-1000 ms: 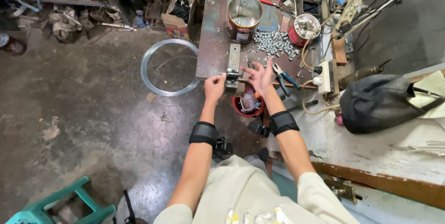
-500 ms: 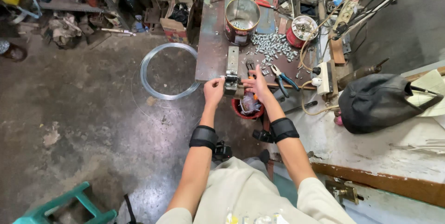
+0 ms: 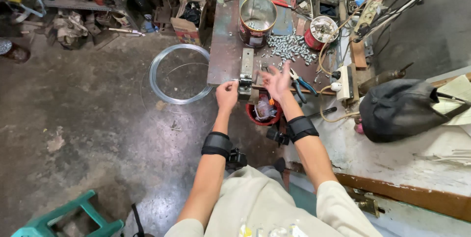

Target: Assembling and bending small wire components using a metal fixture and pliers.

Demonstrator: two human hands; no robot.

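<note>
Head view, left hand: the left hand (image 3: pixel 227 94) is at the near edge of the dark metal worktop (image 3: pixel 223 55). Its fingers are curled and pinch something tiny beside the small shiny metal clamp (image 3: pixel 245 84). What it pinches is too small to tell.
Head view, right hand: the right hand (image 3: pixel 276 81) is just right of the clamp, over the near edge of the worktop. Its fingers are spread wide and it holds nothing.
Head view, clamp: it sits at the near edge of the worktop, at the end of a flat grey metal bar (image 3: pixel 247 63), between the two hands.
Head view, on the worktop: a heap of small silver metal pieces (image 3: pixel 290 48) lies behind the right hand. An open round tin can (image 3: pixel 257 20) stands farther back. Blue-handled pliers (image 3: pixel 300 81) lie just right of the right hand.
Head view, below: a red round bucket (image 3: pixel 264 113) sits under the near edge. A coil of clear tubing (image 3: pixel 177 74) lies on the floor to the left.
</note>
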